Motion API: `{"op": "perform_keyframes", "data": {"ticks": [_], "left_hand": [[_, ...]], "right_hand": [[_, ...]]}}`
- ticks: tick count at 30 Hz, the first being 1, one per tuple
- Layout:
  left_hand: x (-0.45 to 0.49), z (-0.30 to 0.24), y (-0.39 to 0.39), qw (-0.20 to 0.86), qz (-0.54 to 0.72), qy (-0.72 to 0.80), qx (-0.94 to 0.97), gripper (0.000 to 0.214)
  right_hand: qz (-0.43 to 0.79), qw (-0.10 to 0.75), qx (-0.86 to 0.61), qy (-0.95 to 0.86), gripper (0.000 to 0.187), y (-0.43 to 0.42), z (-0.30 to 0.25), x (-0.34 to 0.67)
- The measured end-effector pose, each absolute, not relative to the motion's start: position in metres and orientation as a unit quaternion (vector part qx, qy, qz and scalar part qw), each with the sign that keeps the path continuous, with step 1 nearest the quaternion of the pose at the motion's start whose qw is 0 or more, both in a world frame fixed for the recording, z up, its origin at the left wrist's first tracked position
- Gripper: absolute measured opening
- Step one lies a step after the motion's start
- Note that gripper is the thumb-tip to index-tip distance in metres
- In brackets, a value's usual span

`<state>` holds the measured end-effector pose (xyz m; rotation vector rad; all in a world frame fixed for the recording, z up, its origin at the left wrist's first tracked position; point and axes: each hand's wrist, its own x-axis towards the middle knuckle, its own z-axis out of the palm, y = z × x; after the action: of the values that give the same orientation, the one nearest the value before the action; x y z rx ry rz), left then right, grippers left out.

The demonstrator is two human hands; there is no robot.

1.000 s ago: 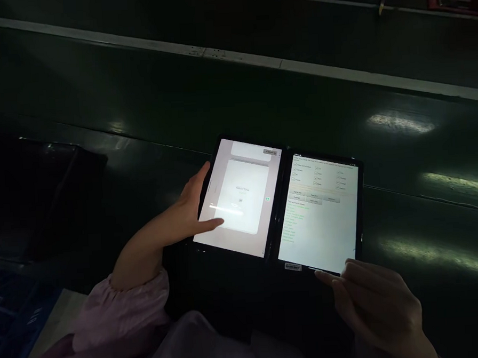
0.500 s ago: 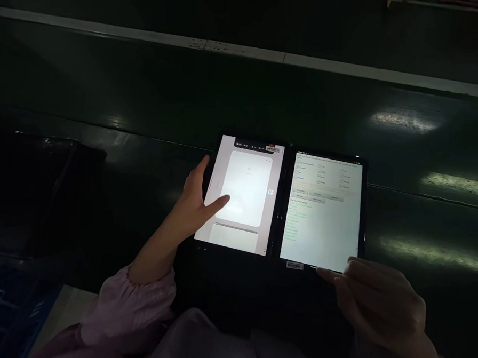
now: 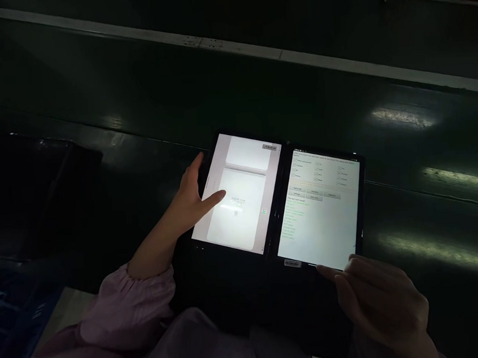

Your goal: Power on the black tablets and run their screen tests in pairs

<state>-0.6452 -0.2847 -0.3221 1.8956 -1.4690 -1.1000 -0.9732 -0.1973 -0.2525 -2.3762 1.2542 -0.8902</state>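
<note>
Head view: left tablet [image 3: 244,211] and right tablet [image 3: 321,217], side by side on the dark worktop [image 3: 319,100], presumably to keep both lit screens readable and reachable. Left hand [image 3: 194,194] spread, unclenched, at the left tablet's outer edge, thumb over the screen. Right hand [image 3: 383,299] with index finger extended to the right tablet's lower edge, other fingers folded; grasp within them impossible to tell.

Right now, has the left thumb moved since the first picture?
Yes: the left thumb has shifted up the left tablet, toward the pale strip.
</note>
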Motion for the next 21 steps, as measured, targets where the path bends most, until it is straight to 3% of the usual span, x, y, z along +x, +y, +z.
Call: {"op": "perform_keyframes", "data": {"ticks": [8, 11, 21], "left_hand": [[-0.650, -0.318, -0.280, 0.198, -0.383, -0.557, 0.710, 0.121], [-0.649, -0.321, -0.280, 0.213, -0.387, -0.560, 0.701, 0.120], [-0.646, -0.317, -0.280, 0.215, -0.407, -0.541, 0.704, 0.110]], "right_hand": [[-0.326, 0.142, -0.828, 0.433, 0.037, -0.199, -0.255, -0.975], [-0.334, 0.142, -0.828, 0.427, 0.035, -0.202, -0.255, -0.975], [-0.264, 0.176, -0.855, 0.410, 0.050, -0.197, -0.263, -0.972]]}}
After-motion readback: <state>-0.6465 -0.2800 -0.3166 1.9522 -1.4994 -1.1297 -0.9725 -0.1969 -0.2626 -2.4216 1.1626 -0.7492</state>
